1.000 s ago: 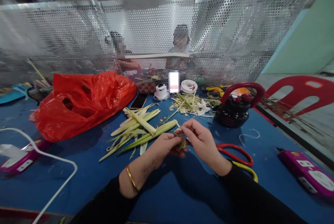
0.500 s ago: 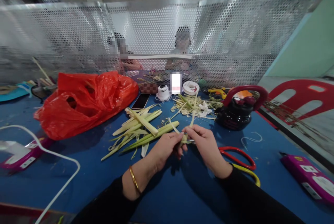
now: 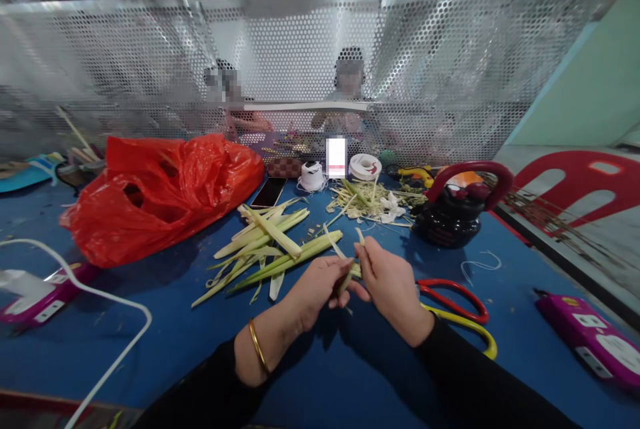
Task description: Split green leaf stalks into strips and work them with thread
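Observation:
My left hand [image 3: 317, 286], with a gold bangle at the wrist, is closed on a pale green leaf strip [image 3: 345, 281], thumb on top. One thin pale end sticks up and to the left above the thumb. My right hand [image 3: 393, 286] pinches another part of the leaf strips close beside it, a short tip showing above its fingers. Whether both hold the same piece I cannot tell. Left of my hands lies a loose pile of long pale green leaves [image 3: 273, 229]. Scissors [image 3: 463, 319] with one red and one yellow handle lie by my right wrist, their blades hidden.
Behind my hands are shredded leaf scraps [image 3: 363, 199], a thread spool [image 3: 313, 177], a ribbon roll [image 3: 365, 166] and a phone [image 3: 269, 192]. A red plastic bag [image 3: 165, 196] stands left, a black bottle [image 3: 450, 216] right. Purple power strips [image 3: 590, 336] flank me. Two people sit beyond the perforated screen [image 3: 295, 49].
My right hand has turned and closed more, and the long strip that stood up from it now shows only a short tip. My left hand has barely moved.

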`<action>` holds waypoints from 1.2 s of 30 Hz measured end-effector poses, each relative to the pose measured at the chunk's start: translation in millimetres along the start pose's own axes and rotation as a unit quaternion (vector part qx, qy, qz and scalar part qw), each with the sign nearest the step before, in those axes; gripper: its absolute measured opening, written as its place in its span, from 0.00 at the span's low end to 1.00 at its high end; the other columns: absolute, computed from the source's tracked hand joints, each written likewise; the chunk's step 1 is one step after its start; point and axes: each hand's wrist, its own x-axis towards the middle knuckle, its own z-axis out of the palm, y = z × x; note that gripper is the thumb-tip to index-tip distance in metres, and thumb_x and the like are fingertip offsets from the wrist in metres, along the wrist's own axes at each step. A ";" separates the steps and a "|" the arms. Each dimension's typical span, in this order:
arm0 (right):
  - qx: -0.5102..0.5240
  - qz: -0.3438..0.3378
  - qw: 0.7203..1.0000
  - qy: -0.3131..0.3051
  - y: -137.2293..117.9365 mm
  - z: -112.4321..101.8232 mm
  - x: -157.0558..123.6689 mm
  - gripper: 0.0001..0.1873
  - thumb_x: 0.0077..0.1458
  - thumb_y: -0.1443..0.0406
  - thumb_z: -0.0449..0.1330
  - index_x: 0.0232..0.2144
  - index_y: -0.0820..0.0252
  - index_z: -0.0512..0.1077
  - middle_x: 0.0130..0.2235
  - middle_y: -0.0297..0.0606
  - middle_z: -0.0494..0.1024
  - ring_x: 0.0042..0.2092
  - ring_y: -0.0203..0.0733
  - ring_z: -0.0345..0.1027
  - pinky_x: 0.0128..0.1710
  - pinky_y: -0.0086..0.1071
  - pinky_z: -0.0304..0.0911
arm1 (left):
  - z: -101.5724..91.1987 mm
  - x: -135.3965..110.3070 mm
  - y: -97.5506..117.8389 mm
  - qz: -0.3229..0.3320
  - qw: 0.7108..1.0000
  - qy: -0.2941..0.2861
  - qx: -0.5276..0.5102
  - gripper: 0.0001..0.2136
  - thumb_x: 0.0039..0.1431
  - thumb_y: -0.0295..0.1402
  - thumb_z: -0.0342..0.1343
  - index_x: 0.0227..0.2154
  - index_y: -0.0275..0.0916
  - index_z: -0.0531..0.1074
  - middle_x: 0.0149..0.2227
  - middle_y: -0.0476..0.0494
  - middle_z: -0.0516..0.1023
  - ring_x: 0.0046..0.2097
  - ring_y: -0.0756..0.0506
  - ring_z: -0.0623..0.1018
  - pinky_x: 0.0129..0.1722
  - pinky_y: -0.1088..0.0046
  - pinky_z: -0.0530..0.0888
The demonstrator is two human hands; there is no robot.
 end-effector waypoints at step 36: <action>0.218 0.066 0.972 -0.062 16.9 -15.1 17.7 0.18 0.60 0.58 0.50 0.32 0.58 0.78 0.31 0.39 0.79 0.36 0.44 0.70 0.35 0.32 0.59 | -7.3 -2.9 6.5 0.002 0.999 0.035 0.026 0.16 0.50 0.46 0.59 0.26 0.35 0.69 0.14 0.61 0.52 0.17 0.56 0.49 0.17 0.75 0.46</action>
